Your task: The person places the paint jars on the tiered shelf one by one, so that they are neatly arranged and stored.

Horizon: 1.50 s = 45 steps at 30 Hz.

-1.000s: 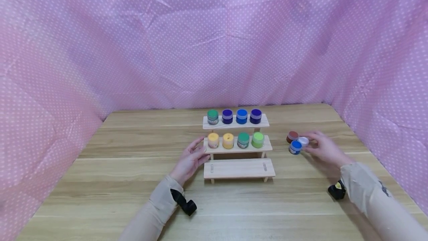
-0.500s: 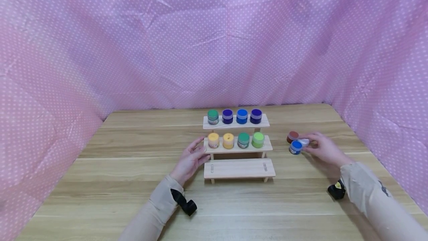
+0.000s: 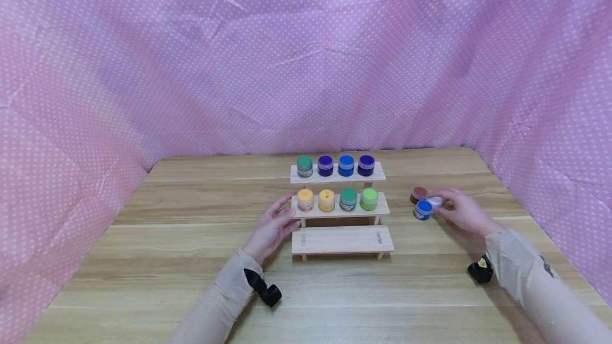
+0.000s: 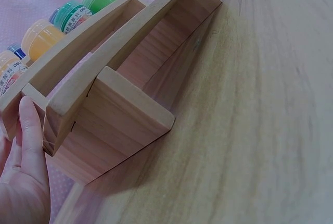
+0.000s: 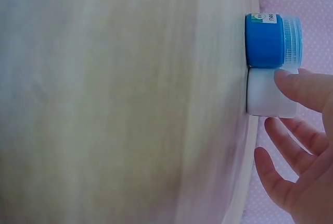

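Observation:
My left hand [image 3: 272, 227] holds the left end of a three-step wooden display rack [image 3: 341, 240]. In the left wrist view its thumb [image 4: 31, 130] presses on the upright under the middle shelf, and the other fingers are partly hidden behind. Right of the rack, my right hand [image 3: 464, 212] pinches a small white paint jar [image 5: 265, 92] between thumb and fingers. The jar stands on the table, up against a blue paint jar [image 5: 265, 40]. A brown-red paint jar [image 3: 418, 194] stands just behind these two in the head view.
The top shelf carries a green jar [image 3: 304, 166], two purple jars and a blue jar [image 3: 346, 165]. On the middle shelf are two yellow jars, a green jar [image 3: 348, 199] and a light green jar [image 3: 369, 199]. A pink dotted cloth [image 3: 306, 68] hangs behind the table [image 3: 191, 280].
My right fingers cover slightly more of the white paint jar's lid than a second ago. My left hand and the rack have stayed in place.

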Motion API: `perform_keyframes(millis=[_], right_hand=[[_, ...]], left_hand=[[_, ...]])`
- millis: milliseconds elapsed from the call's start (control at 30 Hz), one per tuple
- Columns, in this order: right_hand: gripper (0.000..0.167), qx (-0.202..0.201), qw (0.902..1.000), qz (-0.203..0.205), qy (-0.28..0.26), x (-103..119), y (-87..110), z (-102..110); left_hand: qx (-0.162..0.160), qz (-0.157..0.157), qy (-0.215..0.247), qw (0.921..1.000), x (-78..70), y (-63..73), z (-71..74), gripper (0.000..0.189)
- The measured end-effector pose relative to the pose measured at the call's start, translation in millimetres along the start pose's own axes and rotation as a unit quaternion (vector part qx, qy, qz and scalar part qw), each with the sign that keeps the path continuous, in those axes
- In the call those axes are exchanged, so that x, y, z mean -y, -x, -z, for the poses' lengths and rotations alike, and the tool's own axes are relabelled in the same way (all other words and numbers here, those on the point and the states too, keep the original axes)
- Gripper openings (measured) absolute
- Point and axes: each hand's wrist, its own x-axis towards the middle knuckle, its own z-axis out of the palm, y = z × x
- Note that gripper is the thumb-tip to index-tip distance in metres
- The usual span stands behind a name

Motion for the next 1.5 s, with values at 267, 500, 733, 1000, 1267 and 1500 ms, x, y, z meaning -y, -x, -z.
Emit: perform_keyframes(millis=[267, 500, 733, 1000, 1267, 1500], right_hand=[[0.028, -0.003, 1.0, -0.001, -0.001, 1, 0.3, 1], [0.028, 0.009, 0.9998, -0.019, 0.0, 1, 0.8, 5], [0.029, 0.023, 0.9992, -0.033, -0.005, -4, 5.6, 7], [0.031, 0.022, 0.9993, -0.027, -0.009, -5, 11.4, 11], [0.03, -0.004, 1.0, -0.007, -0.004, -5, 15.9, 13], [0.032, -0.034, 0.9992, -0.008, -0.02, -1, 21.0, 16]], left_hand=[[-0.006, 0.0, -0.013, 0.9999, 1.3, -0.8, 0.6, 0.057], [-0.007, 0.001, -0.006, 1.0, 0.5, -0.6, 0.4, 0.058], [-0.004, 0.005, -0.008, 0.9999, 0.3, 0.0, -0.1, 0.058], [-0.002, -0.003, -0.01, 0.9999, 0.1, -0.1, 0.0, 0.057], [0.008, -0.009, -0.001, 0.9999, -1.3, 0.2, -0.6, 0.057], [0.001, -0.004, 0.006, 1.0, -0.8, 1.1, -0.9, 0.057]])
